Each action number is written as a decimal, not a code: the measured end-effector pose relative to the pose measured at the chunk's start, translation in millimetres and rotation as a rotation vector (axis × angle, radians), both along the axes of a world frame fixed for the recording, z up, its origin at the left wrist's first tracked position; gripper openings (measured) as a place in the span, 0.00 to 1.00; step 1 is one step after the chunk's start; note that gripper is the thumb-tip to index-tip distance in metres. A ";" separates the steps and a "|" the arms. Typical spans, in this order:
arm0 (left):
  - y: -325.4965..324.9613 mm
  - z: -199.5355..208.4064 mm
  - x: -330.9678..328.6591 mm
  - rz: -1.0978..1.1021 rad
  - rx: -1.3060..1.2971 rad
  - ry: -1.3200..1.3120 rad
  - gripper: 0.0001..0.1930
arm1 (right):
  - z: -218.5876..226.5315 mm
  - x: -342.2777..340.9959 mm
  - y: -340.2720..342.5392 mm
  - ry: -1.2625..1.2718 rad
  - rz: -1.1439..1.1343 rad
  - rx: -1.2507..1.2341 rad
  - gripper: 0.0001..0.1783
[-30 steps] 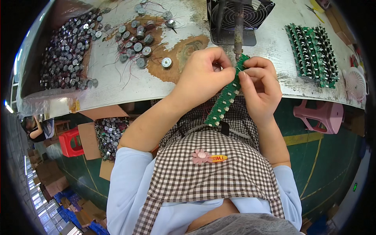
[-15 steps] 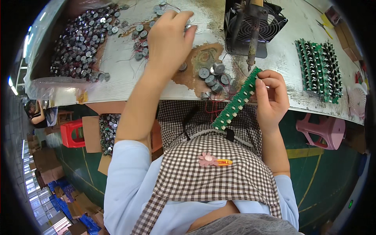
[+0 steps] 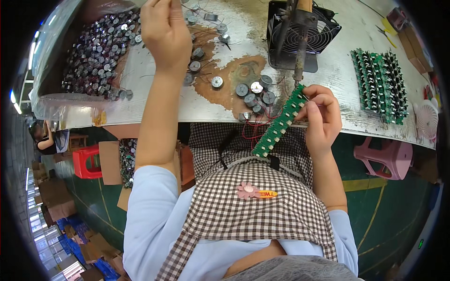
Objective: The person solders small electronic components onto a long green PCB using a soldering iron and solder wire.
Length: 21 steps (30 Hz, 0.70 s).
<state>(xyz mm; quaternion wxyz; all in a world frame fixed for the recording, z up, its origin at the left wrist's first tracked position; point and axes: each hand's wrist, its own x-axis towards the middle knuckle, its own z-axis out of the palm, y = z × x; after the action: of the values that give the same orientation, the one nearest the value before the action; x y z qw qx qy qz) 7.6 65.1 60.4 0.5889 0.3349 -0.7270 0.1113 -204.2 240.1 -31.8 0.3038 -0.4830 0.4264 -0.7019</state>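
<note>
Holds long green circuit-board strip with white connectors [image 3: 280,123] aslant across near edge of white tabletop [image 3: 136,107], clamping upper end in fingers of right hand [image 3: 323,119]. Shows round silver motors with red wires [image 3: 251,99] near strip. Extends left hand [image 3: 167,40] farther out; cannot tell state of fingers at view's edge.

Board [image 3: 280,122] in right hand's [image 3: 324,119] grip: green, off-white blocks [image 3: 283,131] along it. Left of grip: wires [image 3: 253,125], red; motors [image 3: 242,90], dull silver-grey; table [image 3: 133,113], white with brown patches. Above grip: fan [image 3: 323,37], black. Right of grip: stacked boards [image 3: 380,86], green, speckled black and white; lower, stool [image 3: 396,157], dusty pink. Below grip: apron [image 3: 262,218], dark-brown-and-white check; sleeves [image 3: 151,201], plain pale blue.
</note>
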 end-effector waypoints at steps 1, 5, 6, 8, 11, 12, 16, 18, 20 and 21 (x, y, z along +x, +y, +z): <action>2.2 -5.0 -0.2 -0.227 0.189 0.210 0.09 | 0.0 -0.5 0.4 0.017 0.000 -0.003 0.05; 35.2 -12.7 3.8 -0.935 1.125 0.519 0.13 | -0.1 -4.6 -0.1 0.288 -0.089 -0.037 0.04; 48.3 -15.6 3.5 -0.895 1.253 0.479 0.15 | 0.5 -3.0 -1.5 0.332 -0.088 -0.059 0.03; 66.4 -26.7 1.3 -0.980 1.503 0.492 0.13 | 3.1 0.4 -2.1 0.354 -0.088 -0.058 0.04; 85.4 -39.7 -10.6 -0.964 1.567 0.573 0.08 | 0.4 3.7 -1.7 0.212 -0.048 -0.034 0.06; 86.7 -42.3 -12.7 -0.985 1.554 0.562 0.07 | 0.3 3.9 -0.6 0.183 -0.011 -0.028 0.06; 99.4 -45.3 -31.5 -0.884 1.498 0.483 0.06 | -0.5 8.4 2.1 0.058 0.037 -0.049 0.06; 105.2 -45.1 -38.6 -0.847 1.480 0.411 0.06 | -0.7 9.6 3.6 0.048 0.021 -0.028 0.04; 107.7 -47.4 -43.6 -0.784 1.417 0.284 0.06 | -1.1 7.8 3.9 0.137 -0.010 -0.021 0.04; 109.8 -48.1 -46.4 -0.786 1.419 0.283 0.06 | -1.2 7.1 4.7 0.230 -0.038 -0.017 0.04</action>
<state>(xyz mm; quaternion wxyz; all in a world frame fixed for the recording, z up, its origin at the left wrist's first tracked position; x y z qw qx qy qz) -38.8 174.9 12.3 0.3193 0.3594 -0.6076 -0.6323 -197.1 244.8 -33.0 0.2355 -0.5549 0.4616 -0.6509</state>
